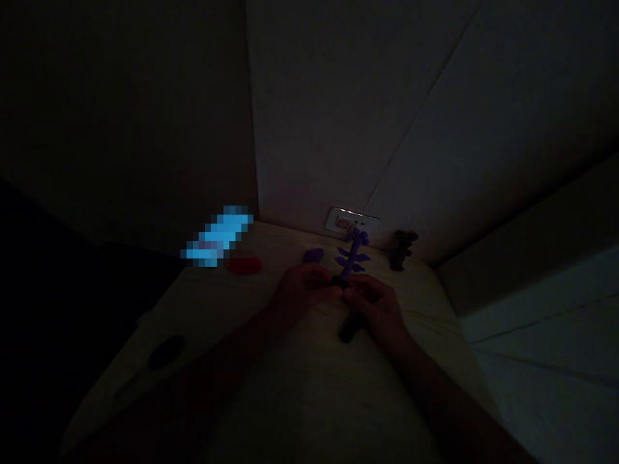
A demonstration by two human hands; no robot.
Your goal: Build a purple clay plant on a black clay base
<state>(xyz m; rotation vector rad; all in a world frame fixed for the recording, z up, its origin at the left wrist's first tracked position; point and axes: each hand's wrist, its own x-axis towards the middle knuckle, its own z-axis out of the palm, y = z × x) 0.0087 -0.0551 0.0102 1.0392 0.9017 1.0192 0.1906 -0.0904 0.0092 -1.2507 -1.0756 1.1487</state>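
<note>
A purple plant-shaped model (354, 256), apparently of modelling clay, stands upright with leaf shapes along its stem and rounded lobes on top. Its dark base (340, 281) is pinched between my left hand (304, 288) and my right hand (381, 308), fingertips closed on it from either side. Below my right hand a dark, elongated piece (349, 330) lies on the table. Just behind my left hand is a purple lump (314, 255). The scene is very dim, so finger detail is hard to make out.
On the wooden table (290, 386) are a red piece (244, 265) at the back left, a dark figure (403, 250) at the back right and a dark oval object (167, 352) at the left. A pixelated bright blue screen (220, 236) glows behind. A socket plate (342, 222) is on the wall.
</note>
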